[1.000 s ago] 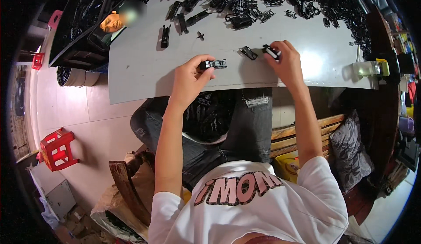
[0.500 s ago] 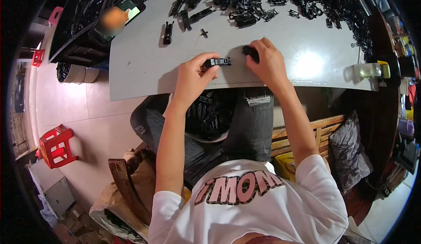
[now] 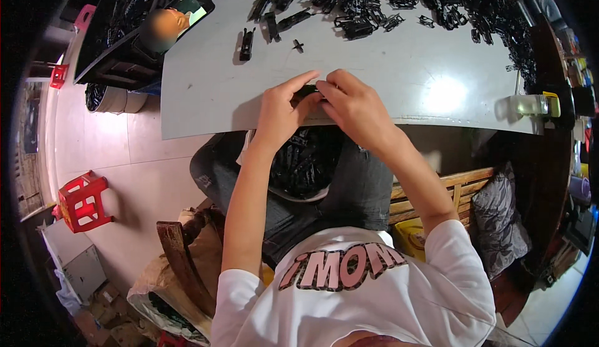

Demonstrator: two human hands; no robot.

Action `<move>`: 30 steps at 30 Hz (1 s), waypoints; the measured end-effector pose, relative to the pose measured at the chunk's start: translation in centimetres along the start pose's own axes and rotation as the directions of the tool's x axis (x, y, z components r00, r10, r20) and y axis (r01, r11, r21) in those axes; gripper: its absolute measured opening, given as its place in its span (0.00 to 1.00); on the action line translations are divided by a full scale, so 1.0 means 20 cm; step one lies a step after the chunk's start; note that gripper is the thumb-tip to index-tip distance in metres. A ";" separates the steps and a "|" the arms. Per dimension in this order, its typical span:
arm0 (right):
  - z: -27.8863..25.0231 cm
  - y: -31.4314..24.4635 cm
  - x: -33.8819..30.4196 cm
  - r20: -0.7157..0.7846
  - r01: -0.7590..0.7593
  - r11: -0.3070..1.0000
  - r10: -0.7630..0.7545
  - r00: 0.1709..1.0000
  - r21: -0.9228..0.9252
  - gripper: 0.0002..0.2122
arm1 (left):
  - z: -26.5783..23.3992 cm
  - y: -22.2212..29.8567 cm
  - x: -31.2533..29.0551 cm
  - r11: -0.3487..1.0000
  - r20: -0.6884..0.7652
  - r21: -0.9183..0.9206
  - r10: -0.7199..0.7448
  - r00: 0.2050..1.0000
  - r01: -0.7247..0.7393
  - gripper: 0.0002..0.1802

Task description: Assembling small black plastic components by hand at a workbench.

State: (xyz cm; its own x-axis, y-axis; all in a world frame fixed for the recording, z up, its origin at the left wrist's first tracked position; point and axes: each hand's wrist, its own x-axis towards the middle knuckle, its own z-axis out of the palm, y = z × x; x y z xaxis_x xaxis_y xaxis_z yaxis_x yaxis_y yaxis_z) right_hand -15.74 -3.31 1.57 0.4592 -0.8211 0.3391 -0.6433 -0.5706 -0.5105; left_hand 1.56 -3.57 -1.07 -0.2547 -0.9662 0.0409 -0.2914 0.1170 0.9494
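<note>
My left hand (image 3: 282,111) is closed round a small black plastic part (image 3: 303,95), thumb and index finger on either side of it, above the table's near edge. Against the same end, the fingertips of my right hand (image 3: 357,105) are pinched together and touch the part. The fingers cover most of it, so how any pieces sit together is hidden. Farther off on the grey tabletop (image 3: 218,91) lie a small black cross-shaped piece (image 3: 298,46) and an upright-lying black clip-like part (image 3: 246,44).
Heaps of black plastic parts (image 3: 368,0) cover the table's far side. A phone (image 3: 190,13) leans by a dark bin at the left. At the right edge stands a clear jar (image 3: 529,105). A container of black parts (image 3: 302,166) sits between my legs; a red stool (image 3: 86,202) is left.
My right hand has moved left from over the table to meet my left hand. The part in the left hand, plainly visible before, is now mostly covered by fingers.
</note>
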 end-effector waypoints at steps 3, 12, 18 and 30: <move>-0.02 0.03 0.00 -0.006 -0.096 0.981 0.099 0.995 0.167 0.13 | 0.01 -0.01 -0.01 0.961 -0.037 -0.267 0.070 0.997 -0.077 0.20; -0.06 0.11 -0.02 0.350 -0.457 0.685 0.302 0.887 0.567 0.10 | -0.02 -0.01 -0.01 0.939 -0.004 -0.331 0.102 0.995 -0.098 0.12; -0.20 0.58 0.08 -0.272 -0.422 0.881 0.468 0.841 0.213 0.08 | -0.19 0.03 0.21 0.973 -0.267 -0.220 0.004 0.964 -0.065 0.09; -0.17 0.67 0.27 -0.277 -0.393 0.826 0.299 0.913 -0.404 0.05 | -0.09 0.09 0.51 0.408 -0.112 0.908 0.005 0.994 0.100 0.17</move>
State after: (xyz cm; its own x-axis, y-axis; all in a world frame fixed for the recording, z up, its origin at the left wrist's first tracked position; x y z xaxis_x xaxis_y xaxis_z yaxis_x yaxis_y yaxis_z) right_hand -23.90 -15.43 -0.83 0.0574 -0.9248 0.3762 -0.9594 -0.1553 -0.2353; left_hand 0.04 -13.63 1.53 -0.1513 -0.9852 0.0802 -0.9812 0.1595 0.1085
